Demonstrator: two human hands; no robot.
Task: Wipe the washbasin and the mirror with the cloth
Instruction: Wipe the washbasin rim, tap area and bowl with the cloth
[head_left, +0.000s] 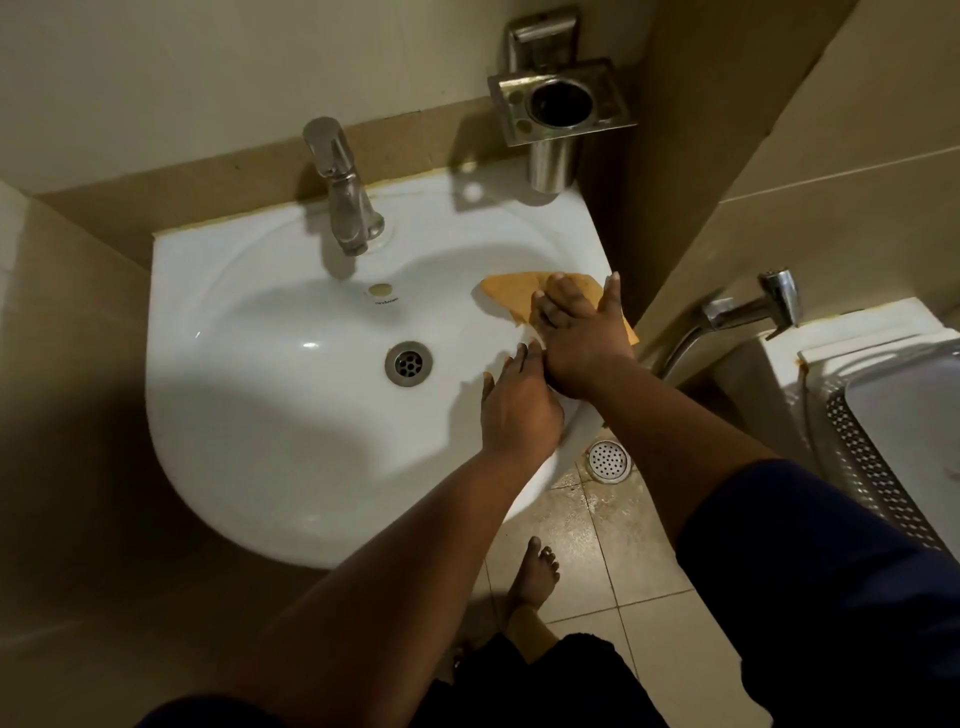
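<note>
A white washbasin (270, 415) fills the middle of the view, with a steel tap (343, 197) at its back and a drain (409, 363) in the bowl. An orange cloth (511, 291) lies on the basin's right rim. My right hand (582, 332) presses flat on the cloth, fingers spread and straight. My left hand (517, 405) rests on the rim just in front of it, fingers extended, touching the right hand's wrist side. The mirror is out of view.
A steel tumbler holder (558, 109) is fixed to the wall behind the basin's right corner. A hand sprayer (748, 309) hangs to the right, beside a toilet (883, 395). A floor drain (609, 460) and my bare foot (535, 571) are on the tiled floor below.
</note>
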